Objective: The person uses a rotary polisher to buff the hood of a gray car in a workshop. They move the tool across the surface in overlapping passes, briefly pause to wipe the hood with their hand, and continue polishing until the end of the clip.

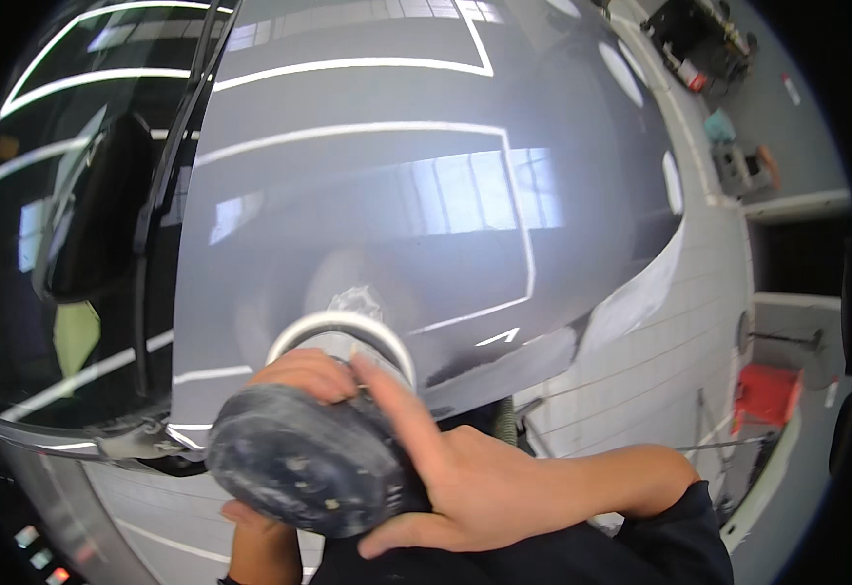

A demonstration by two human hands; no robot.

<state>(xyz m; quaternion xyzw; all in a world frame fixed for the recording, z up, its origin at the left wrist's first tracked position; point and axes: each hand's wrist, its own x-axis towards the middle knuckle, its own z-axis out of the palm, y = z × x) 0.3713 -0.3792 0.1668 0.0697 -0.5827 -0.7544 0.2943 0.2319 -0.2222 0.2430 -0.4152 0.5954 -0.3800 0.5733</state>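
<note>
Both hands wrapped around a round power polisher [314, 458], dark grey body all speckled with dried compound. Right hand [475, 478] clamped over the top and side, fingers [392, 405] stretched forward toward the pad end, thumb curled underneath. Left hand [294, 375] gripping from the far side, knuckles showing above the body, more fingers peeking out below near the bottom edge. Dark sleeve [640, 546] on the right forearm, coming in from the lower right.

Pale foam pad [343, 331] pressed flat against a glossy grey car hood [397, 195], low on the panel near its front edge. Hazy dull patch [358, 283] on the paint just above the pad. Ceiling lights and windows mirrored all over the hood. Windshield [56, 244] and wiper [168, 195] off to the left.

Light tiled floor [660, 331] to the right, with a red box [767, 393] sitting on it well apart from the car, plus some equipment [704, 44] far up top, too small to make out.
</note>
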